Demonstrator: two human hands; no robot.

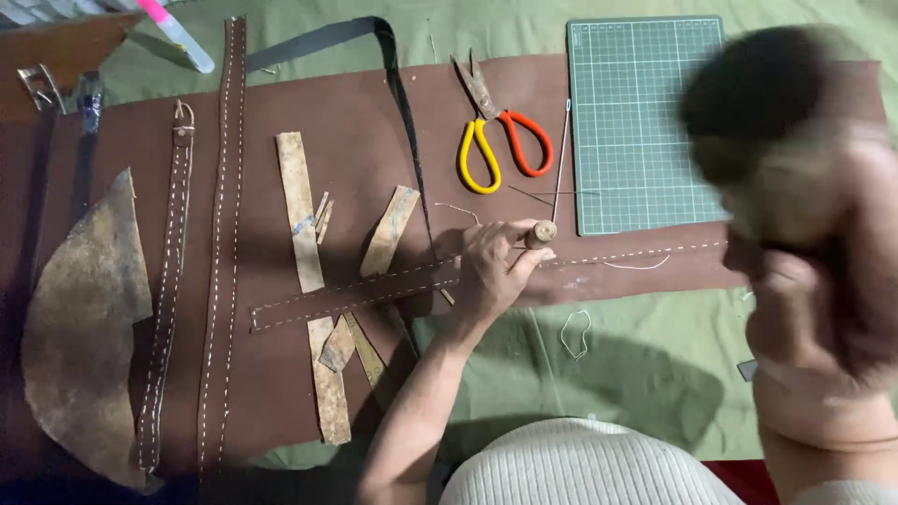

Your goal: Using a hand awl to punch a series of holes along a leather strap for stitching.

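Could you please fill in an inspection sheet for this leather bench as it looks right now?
Surface: brown leather sheet laid over green cloth.
Job's things: stitched strap lying across the sheet; awl with a wooden handle.
Clutter: scissors, cutting mat, tan offcuts, two more stitched straps, curved leather piece, loose thread.
Grips: left hand rests on the strap, fingers closed on the awl handle; right hand raised near the camera, blurred, grip unclear.
Cables: nothing seen; one dark band lies over the sheet.
Surroundings: a buckle at the far left.
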